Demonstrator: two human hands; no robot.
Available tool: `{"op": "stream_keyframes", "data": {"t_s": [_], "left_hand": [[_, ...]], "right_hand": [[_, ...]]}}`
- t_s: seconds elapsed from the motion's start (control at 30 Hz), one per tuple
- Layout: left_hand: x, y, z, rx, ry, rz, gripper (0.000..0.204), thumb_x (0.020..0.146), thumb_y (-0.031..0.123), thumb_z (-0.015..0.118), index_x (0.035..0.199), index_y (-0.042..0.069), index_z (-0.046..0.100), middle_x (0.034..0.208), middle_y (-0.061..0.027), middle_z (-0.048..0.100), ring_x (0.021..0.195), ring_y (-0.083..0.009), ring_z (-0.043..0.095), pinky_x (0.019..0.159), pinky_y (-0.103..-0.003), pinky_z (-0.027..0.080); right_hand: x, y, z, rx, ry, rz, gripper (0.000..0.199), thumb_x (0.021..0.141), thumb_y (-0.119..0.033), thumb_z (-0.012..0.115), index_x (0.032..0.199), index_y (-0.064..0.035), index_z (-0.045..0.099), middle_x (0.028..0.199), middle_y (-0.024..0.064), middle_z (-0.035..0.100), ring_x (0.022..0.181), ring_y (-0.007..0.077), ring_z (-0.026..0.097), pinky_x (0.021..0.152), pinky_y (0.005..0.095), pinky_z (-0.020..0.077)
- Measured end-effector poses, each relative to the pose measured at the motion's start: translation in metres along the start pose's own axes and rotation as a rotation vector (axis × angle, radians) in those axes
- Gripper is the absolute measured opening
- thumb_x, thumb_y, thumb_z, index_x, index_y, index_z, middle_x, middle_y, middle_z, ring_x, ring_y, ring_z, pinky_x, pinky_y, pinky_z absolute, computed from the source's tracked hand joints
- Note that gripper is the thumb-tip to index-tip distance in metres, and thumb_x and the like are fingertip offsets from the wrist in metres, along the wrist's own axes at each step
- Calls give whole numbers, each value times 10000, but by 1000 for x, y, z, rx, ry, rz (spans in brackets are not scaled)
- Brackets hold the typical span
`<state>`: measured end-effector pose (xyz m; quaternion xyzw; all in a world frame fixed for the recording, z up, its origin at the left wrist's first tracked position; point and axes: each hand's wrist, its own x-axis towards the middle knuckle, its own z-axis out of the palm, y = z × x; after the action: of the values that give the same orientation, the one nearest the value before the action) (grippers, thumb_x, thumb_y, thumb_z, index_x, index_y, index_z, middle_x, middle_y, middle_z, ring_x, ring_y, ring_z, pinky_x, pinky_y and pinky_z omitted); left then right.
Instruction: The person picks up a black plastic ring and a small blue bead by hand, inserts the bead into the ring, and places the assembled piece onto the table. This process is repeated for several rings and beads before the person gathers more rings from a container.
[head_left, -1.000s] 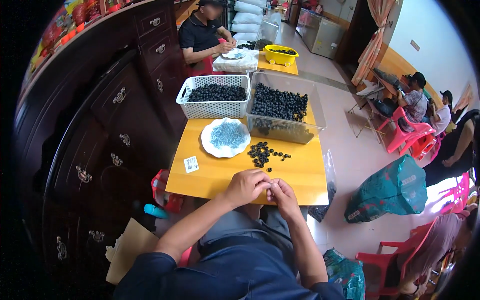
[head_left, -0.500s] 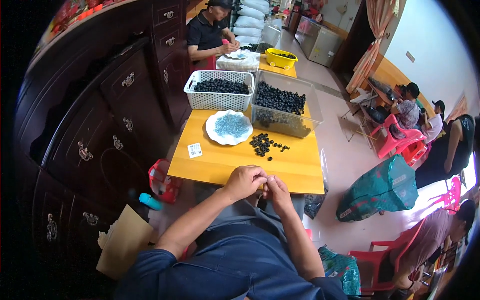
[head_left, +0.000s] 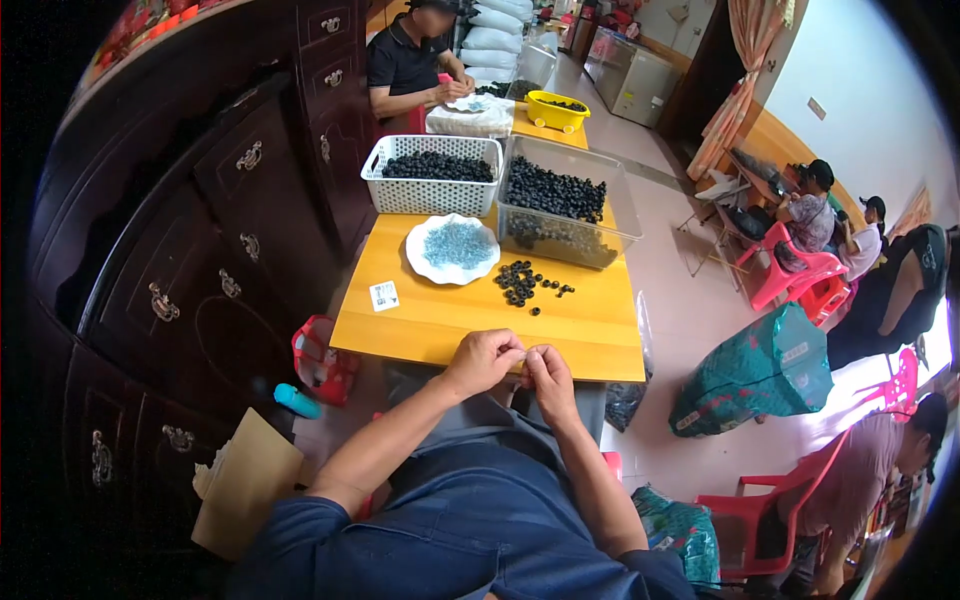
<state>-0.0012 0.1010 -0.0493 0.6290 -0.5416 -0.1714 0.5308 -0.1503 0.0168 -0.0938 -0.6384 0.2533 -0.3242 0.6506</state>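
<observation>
My left hand [head_left: 484, 362] and my right hand [head_left: 550, 382] meet over the near edge of a yellow table [head_left: 400, 335]. Thumbs and fingertips are pinched together, and whatever is between them is too small or hidden to make out. Just beyond my hands lies a loose cluster of small black ring-shaped pieces [head_left: 518, 285]. To its left is a white scalloped plate [head_left: 417, 264] bearing tiny clear-blue pieces [head_left: 455, 242].
A white perforated basket [head_left: 430, 196] and a clear plastic bin [head_left: 622, 215], both with black pieces, occupy the table's far end. Dark cabinets [head_left: 200, 240] line the left. A green bag [head_left: 750, 370] stands right. A person [head_left: 405, 65] works opposite; others sit at right.
The whole view has shifted slightly, so the table and its contents appear a little up and left. My hands remain pinched together in nearly the same place.
</observation>
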Motion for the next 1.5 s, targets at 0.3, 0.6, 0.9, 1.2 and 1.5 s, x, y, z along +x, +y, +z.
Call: {"op": "stream_keyframes", "data": {"t_s": [0.3,0.6,0.9,1.2,1.5], "left_hand": [[1,-24,4,-184,-54,-84,134,866,132,710,868,-2,701,747,-63,702,683,-107,649,652,-290,534],[-2,-25,12,-218,-62,-155,136,877,131,694,876,-4,674,741,-66,674,670,-107,607,625,-299,510],[-5,-27,13,-586,-205,-440,133,965,184,617,932,56,638,780,41,593,647,-36,543,548,-192,471],[-8,-21,24,-182,7,-48,151,942,142,605,883,4,587,731,-116,661,654,-218,669,596,-365,517],[-7,2,9,-3,-5,117,117,902,124,625,881,13,598,761,-162,657,709,-354,660,635,-422,515]], "right_hand": [[-2,-2,-1,98,-50,15,156,1045,-214,527,1004,-66,555,773,-11,555,665,74,511,633,223,439],[-3,5,0,36,23,-47,216,1034,-233,544,968,-32,585,753,-1,564,679,75,530,621,236,439],[-8,-2,6,-408,170,-224,173,986,-182,571,964,-16,615,819,182,613,748,275,632,717,362,503],[-1,19,-1,58,-2,62,238,1051,-280,507,959,-74,582,793,-7,592,675,83,539,621,241,460],[-4,12,1,353,-33,161,238,1049,-315,517,955,-103,565,776,-20,553,674,79,508,615,230,437]]}}
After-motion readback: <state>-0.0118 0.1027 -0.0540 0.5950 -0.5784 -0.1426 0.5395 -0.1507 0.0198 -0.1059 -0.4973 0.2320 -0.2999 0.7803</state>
